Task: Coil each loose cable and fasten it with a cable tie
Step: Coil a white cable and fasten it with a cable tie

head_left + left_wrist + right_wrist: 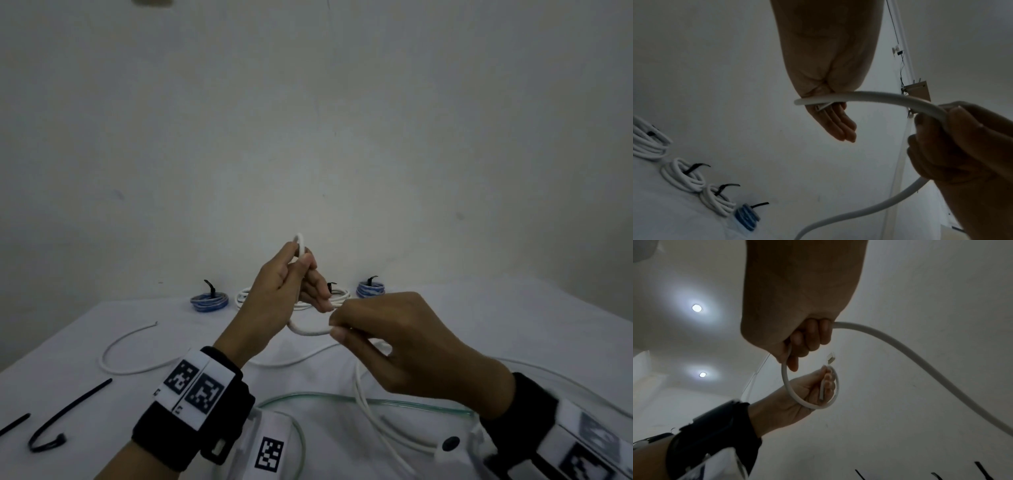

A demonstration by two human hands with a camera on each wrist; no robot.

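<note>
— What are the hands up to?
— The left hand (pixel 274 291) pinches the plug end of a thin white round cable (pixel 310 331), raised above the white tabletop (pixel 513 329). The right hand (pixel 404 346) is curled round the same cable just beside it, a small loop between them.
— And beyond?
— Tied blue coils (pixel 209 301) and white coils (pixel 683 175) by the wall; loose black cable ties (pixel 65 416) at left

Plain indoor room, set up as a makeshift work station — type cannot be fixed further. A table (pixel 513 315) under white cloth stands against a bare, scuffed white wall (pixel 342 137). Recessed ceiling lights (pixel 697 307) overhead. Bundled cables (pixel 684 177) line the table's far edge — no furnishings visible.
</note>
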